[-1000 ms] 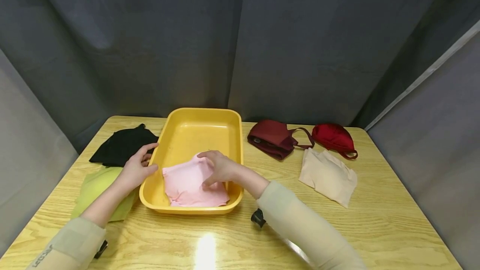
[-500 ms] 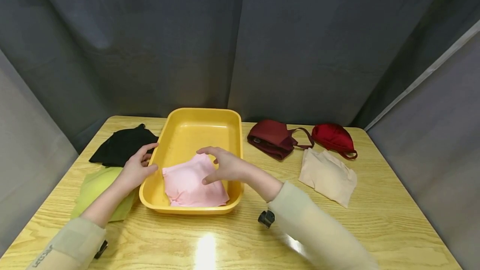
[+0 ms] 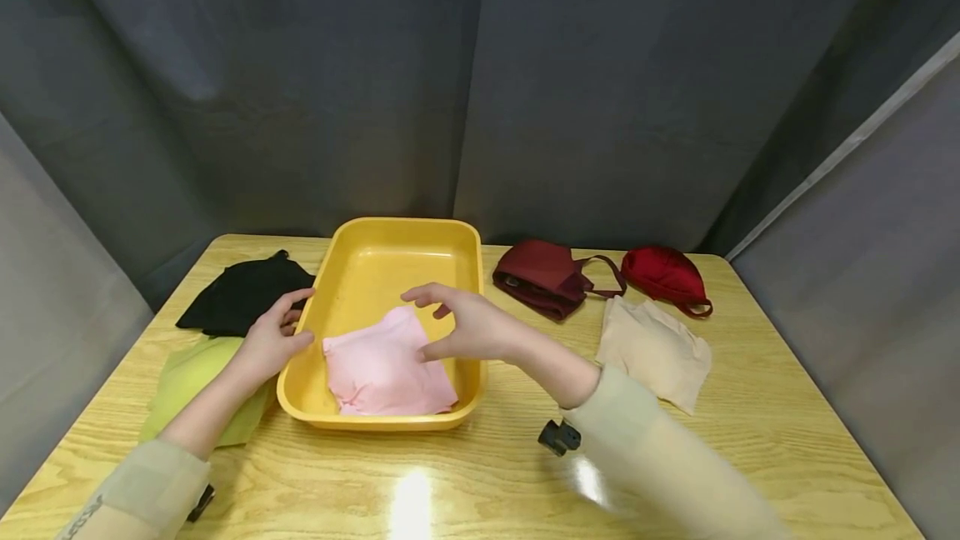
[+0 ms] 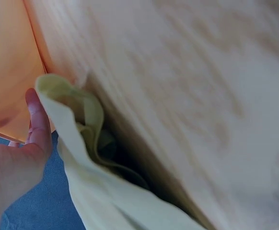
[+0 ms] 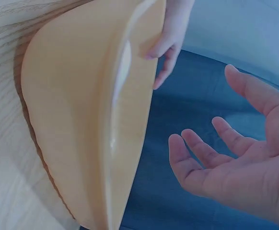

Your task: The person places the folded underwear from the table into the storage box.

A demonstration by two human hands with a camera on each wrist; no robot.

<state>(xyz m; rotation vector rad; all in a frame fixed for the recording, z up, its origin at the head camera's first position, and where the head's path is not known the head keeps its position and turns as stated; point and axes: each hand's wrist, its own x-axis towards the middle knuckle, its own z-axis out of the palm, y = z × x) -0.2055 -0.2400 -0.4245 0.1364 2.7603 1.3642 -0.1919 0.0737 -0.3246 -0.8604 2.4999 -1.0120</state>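
A pink folded bra top [image 3: 386,365] lies in the near half of the yellow tray [image 3: 378,223]. My right hand [image 3: 476,325] is over the tray's right side, thumb and fingers spread, and holds nothing. In the right wrist view the right hand [image 5: 230,158] shows its spread fingers beside the tray wall [image 5: 67,100]. At the tray's left rim, my left hand [image 3: 268,344] rests its index finger and thumb against the edge. A yellow-green cloth garment [image 3: 198,382] lies partly under the left forearm, and its edge [image 4: 77,120] appears close beside the left hand [image 4: 19,165].
A black garment [image 3: 243,294] lies left of the tray. To the right are a maroon bra [image 3: 540,277] with a strap loop, a red bra [image 3: 663,277] and a beige folded top [image 3: 656,352]. Dark curtains [image 3: 337,90] stand behind the wooden table [image 3: 315,482].
My right hand has come off the pink top and drawn back to the right, fingers spreading. The left hand stays at the rim, and the pink top lies in the same spot.
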